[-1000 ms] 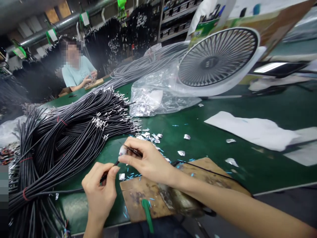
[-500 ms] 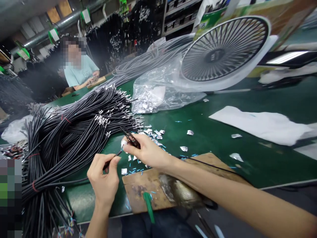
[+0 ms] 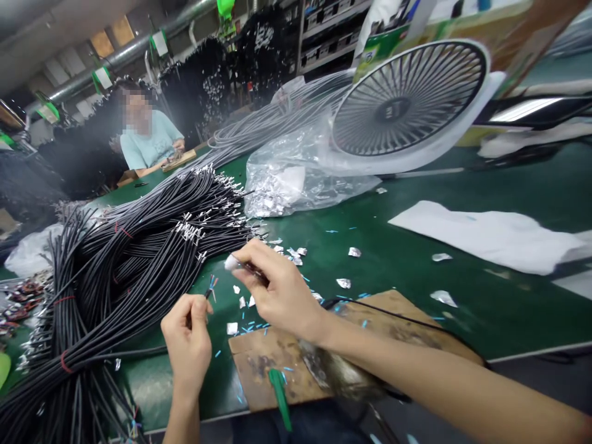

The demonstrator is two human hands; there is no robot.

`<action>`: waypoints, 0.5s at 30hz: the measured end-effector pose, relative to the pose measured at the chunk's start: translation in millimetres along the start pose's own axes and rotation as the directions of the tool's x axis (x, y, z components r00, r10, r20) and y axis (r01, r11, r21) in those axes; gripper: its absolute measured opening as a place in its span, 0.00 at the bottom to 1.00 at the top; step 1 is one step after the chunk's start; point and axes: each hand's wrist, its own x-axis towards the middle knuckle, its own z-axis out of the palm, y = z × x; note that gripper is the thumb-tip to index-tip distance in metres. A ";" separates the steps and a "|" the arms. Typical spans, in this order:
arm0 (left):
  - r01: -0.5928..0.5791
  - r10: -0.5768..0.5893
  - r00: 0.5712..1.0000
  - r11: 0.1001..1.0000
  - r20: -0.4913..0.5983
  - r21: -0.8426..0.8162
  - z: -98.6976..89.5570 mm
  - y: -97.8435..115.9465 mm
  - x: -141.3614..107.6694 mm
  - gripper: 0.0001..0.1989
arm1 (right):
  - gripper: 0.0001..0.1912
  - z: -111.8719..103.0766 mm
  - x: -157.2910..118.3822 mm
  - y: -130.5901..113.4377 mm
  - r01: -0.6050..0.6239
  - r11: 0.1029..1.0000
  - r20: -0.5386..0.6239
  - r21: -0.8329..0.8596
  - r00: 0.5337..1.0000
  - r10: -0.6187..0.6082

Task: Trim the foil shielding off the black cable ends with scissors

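My left hand (image 3: 187, 333) is closed on a black cable, whose end with thin blue and red wires (image 3: 211, 286) sticks out past the fingertips. To its upper right, my right hand (image 3: 272, 283) grips a dark tool, mostly hidden by the fingers. Something small and white (image 3: 231, 263) shows at the right hand's fingertips. The hands are apart. A large bundle of black cables (image 3: 139, 265) with silvery ends lies to the left, tied in places with red bands.
A fan (image 3: 398, 111) and a clear bag of foil scraps (image 3: 277, 185) stand beyond the hands. A stained wooden board (image 3: 272, 351) lies at the front edge. White paper (image 3: 485, 234) is on the right. Across the green table sits a person (image 3: 150, 139).
My right hand has moved up and away from the cable end, and the gap between the hands has widened. The coloured wires now show. The tool's tips are no longer visible.
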 end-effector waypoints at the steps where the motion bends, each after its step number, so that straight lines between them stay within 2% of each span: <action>1: -0.007 0.007 1.000 1.000 -0.006 -0.008 0.3 0.7 -0.2 0.15 | 0.05 0.3 -0.3 -0.5 0.002 1.000 -0.008 -0.004 1.000 -0.002; 6: 0.002 -0.003 0.999 1.000 -0.044 -0.023 1.4 3.2 -1.6 0.11 | 0.07 0.1 -2.9 -2.2 0.010 1.000 0.037 -0.001 0.999 -0.010; 11: -0.011 0.012 1.000 0.997 0.019 -0.082 -0.1 4.7 -2.5 0.09 | 0.04 -2.0 -4.9 -1.3 0.062 0.998 0.122 -0.002 0.991 -0.061; 15: -0.002 0.004 1.000 0.997 0.028 -0.080 -0.3 3.6 -4.5 0.07 | 0.06 -3.9 -4.6 -1.4 0.036 0.999 0.150 -0.027 0.988 -0.032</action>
